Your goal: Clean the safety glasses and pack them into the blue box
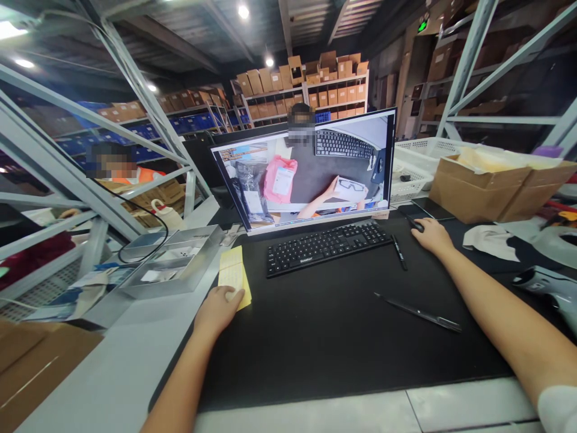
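Note:
My left hand [220,311] is closed on a small stack of yellow paper slips [232,269] at the left of the black desk mat [311,337]. The slips stick out beyond the fingers, and some fingertips are hidden. Over on the right, my right hand [431,236] grips a black computer mouse [415,224], mostly covered by the palm. Between the hands lies a black keyboard [324,245]. A marker [399,252] rests by its right end, and a slim black pen [424,313] lies nearer me. Behind the keyboard, a monitor [300,210] displays pictures of packages and hands.
A grey tray [180,279] with small papers stands at the left. Cardboard boxes [482,189], white baskets [408,180], crumpled white cloth or paper [491,242] and a handheld scanner [547,294] are on the right. Another person [135,174] is behind the metal frame.

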{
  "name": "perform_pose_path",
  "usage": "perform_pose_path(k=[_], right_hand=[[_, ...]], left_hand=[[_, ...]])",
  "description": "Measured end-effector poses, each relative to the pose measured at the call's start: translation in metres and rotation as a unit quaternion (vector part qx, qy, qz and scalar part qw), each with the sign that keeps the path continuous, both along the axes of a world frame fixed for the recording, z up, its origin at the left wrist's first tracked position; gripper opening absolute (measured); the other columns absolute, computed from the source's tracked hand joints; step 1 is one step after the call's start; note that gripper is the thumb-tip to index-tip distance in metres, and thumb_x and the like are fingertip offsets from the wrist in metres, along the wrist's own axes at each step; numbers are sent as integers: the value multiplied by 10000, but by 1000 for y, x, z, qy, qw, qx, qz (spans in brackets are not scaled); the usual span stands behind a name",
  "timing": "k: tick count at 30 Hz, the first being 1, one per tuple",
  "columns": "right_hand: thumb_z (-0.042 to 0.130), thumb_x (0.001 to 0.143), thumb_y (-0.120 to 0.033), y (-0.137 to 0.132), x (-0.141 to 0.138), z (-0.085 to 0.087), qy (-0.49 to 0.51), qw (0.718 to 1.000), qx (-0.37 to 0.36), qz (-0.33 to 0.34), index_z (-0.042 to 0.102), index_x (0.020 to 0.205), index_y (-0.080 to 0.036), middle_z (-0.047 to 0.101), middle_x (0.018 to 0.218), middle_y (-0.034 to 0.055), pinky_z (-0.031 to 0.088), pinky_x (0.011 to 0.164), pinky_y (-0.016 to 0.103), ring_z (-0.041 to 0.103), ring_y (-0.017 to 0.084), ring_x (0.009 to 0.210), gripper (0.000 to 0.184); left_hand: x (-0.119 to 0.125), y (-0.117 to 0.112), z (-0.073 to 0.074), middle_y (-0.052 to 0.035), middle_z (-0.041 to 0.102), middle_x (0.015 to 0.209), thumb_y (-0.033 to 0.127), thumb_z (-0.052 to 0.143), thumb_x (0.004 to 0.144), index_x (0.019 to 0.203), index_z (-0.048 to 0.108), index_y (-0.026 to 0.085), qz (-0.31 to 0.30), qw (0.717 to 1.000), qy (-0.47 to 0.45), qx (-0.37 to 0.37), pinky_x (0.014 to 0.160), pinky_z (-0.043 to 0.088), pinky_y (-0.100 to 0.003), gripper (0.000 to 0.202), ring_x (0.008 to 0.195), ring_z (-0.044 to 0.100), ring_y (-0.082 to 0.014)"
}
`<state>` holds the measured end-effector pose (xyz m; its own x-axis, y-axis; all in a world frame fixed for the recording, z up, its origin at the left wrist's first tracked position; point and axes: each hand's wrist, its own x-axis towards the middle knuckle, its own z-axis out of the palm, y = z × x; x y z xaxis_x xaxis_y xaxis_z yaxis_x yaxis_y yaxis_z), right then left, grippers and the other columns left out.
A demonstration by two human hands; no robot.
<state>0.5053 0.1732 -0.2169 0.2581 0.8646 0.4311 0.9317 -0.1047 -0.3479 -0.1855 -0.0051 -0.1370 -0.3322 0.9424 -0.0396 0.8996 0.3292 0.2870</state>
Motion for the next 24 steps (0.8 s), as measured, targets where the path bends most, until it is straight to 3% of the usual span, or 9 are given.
perform_pose_path(k=[24], right_hand=[[549, 959, -456, 0, 0, 1, 4, 1000, -3, -1, 734, 1418, -155, 616, 1517, 184, 507, 1152, 516, 628, 376, 1310, 579]], left_hand=[[-2, 1, -4, -232, 572, 1489, 725, 332, 813, 1298, 692, 111, -2, 1000, -2, 0, 1239, 411, -480, 861, 1392, 572, -380]])
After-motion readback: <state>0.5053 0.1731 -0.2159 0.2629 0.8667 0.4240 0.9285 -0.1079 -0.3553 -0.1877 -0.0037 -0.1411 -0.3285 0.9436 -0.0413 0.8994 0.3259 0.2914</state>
